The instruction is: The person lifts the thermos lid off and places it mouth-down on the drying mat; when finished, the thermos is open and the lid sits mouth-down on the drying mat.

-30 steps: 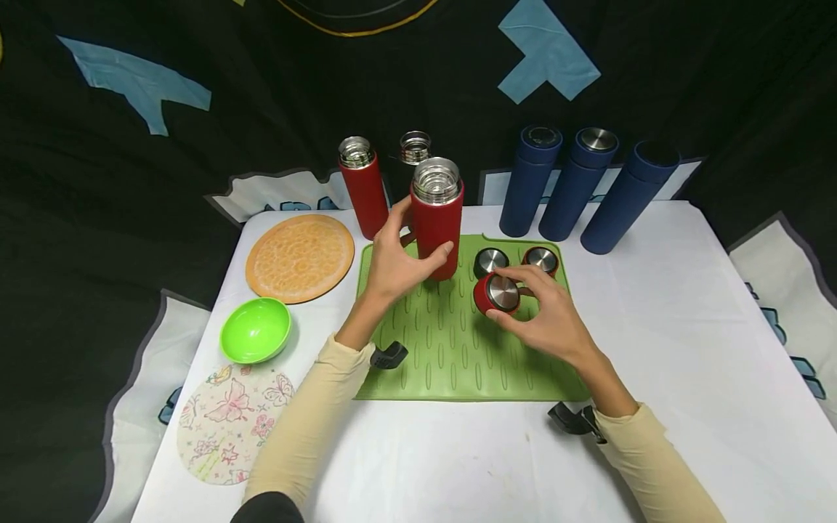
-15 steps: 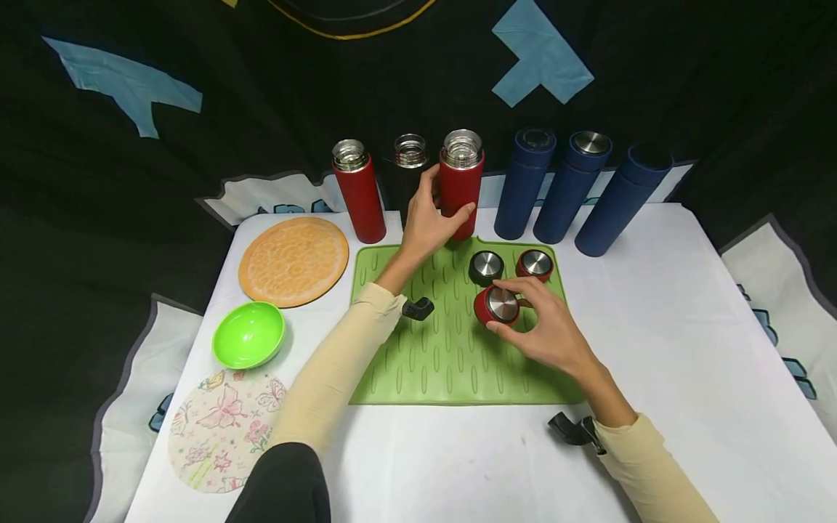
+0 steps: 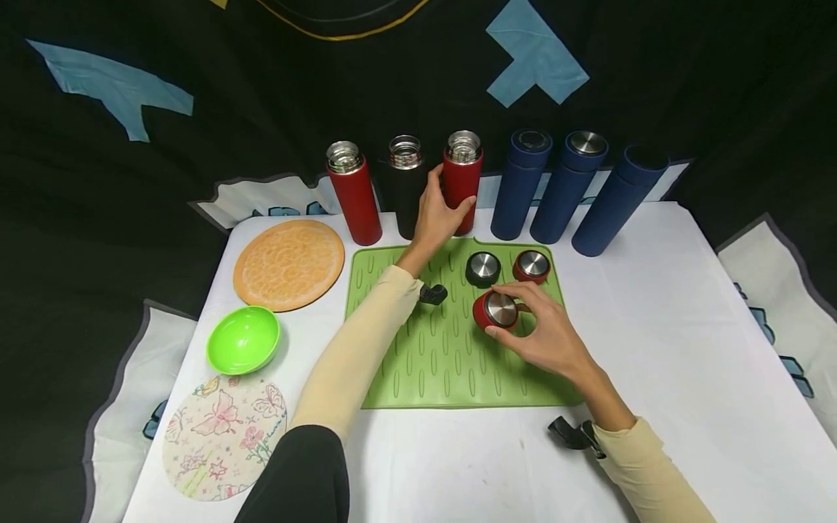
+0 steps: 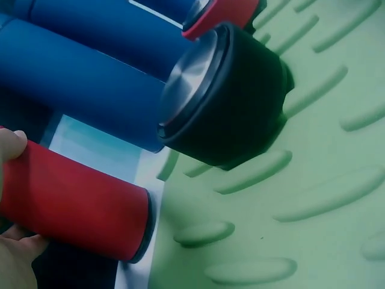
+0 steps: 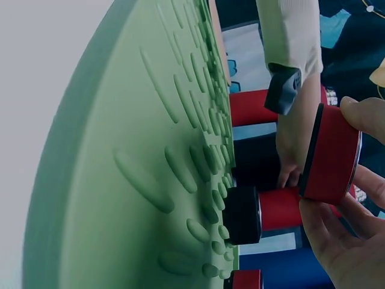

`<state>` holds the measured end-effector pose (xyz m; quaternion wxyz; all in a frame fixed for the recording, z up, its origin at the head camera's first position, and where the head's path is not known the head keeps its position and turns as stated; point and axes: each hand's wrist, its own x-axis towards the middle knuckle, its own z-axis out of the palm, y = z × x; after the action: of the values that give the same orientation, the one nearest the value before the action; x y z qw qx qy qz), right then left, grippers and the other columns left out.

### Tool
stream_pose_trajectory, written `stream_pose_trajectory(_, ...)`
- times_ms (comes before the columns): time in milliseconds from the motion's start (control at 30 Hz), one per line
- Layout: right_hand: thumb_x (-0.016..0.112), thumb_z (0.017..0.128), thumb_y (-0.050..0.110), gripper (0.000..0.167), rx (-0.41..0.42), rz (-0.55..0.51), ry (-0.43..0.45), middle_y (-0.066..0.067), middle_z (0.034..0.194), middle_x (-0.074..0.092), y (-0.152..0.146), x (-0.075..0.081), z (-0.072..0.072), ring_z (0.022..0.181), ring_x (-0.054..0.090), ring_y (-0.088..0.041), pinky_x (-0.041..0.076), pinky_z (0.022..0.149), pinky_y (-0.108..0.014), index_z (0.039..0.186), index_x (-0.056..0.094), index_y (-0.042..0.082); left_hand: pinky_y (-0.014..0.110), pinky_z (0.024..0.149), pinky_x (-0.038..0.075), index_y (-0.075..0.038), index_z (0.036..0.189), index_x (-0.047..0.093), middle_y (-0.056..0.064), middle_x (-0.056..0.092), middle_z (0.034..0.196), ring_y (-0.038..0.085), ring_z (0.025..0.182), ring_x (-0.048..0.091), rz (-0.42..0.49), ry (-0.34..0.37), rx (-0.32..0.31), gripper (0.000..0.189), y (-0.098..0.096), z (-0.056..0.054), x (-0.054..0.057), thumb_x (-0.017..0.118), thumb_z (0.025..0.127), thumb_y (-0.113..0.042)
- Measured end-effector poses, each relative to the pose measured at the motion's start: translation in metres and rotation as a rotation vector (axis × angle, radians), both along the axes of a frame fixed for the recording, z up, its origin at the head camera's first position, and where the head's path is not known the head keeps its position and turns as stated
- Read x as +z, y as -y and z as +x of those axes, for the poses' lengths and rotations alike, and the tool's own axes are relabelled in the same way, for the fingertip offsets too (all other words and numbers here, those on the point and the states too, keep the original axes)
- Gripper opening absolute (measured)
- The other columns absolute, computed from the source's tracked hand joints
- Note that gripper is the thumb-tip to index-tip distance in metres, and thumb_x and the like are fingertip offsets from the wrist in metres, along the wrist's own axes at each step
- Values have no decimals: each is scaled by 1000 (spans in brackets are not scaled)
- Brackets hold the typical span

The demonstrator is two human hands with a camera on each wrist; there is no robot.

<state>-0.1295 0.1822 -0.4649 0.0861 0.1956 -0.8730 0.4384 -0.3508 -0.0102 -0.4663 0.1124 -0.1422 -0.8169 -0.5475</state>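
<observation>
With my left hand [image 3: 437, 218] I grip an uncapped red thermos bottle [image 3: 463, 185], upright at the back behind the green mat [image 3: 451, 363]. The left wrist view shows its lower end [image 4: 90, 211] at the white cloth by the mat's edge. My right hand [image 3: 546, 330] pinches a red bottle lid with a steel top [image 3: 501, 309] between thumb and fingers, above the mat. In the right wrist view this lid [image 5: 334, 156] is clear of the mat. A black lid [image 3: 483, 269] and another red lid [image 3: 532, 266] rest on the mat's back part.
An uncapped red bottle [image 3: 357, 200] and a black one [image 3: 405, 192] stand left of my left hand. Three blue bottles [image 3: 562, 192] stand back right. At left are an orange round mat [image 3: 289, 265], a green bowl [image 3: 243, 340] and a butterfly-patterned round mat [image 3: 222, 443].
My left hand has carried the red bottle from over the mat back to the rear row, beside the black bottle. My right hand keeps hold of the lid in nearly the same spot.
</observation>
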Motion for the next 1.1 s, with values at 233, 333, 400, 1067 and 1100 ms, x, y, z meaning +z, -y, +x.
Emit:
stream_pose_trajectory(233,92,86,19,60,-1,8,4,-6,136,67,0,-3,1,120,67,-24,61,97,-45,141,67,12,41,119,46,-4,161,33,17,53,157,30,139,57,-19,9,11,78,-5,-8,-5,78,98,-17)
stream_pose_trajectory(333,91,86,19,60,-2,10,6,-7,136,67,-1,-4,0,120,67,-24,61,96,-45,141,67,11,39,120,46,-5,162,32,16,52,158,29,140,57,-31,18,12,79,-7,-10,-4,78,99,-19)
stream_pose_trajectory(400,91,86,19,60,-1,10,4,-7,136,67,-1,-4,0,119,67,-25,61,96,-46,141,67,10,38,120,45,-6,162,32,16,52,158,28,139,57,-38,17,17,79,-7,-11,-4,78,99,-19)
stream_pose_trajectory(1067,92,86,19,62,6,32,-15,-12,136,66,1,4,-13,122,65,-27,61,97,-48,141,66,6,47,121,44,0,160,39,19,47,161,30,148,49,65,-53,-48,69,19,43,-1,73,103,-19)
stream_pose_trajectory(1100,92,86,19,62,7,35,-17,-12,136,66,2,4,-15,121,66,-28,61,96,-48,141,66,6,50,120,45,0,159,41,19,49,160,31,147,51,88,-57,-59,66,24,50,-1,72,104,-19)
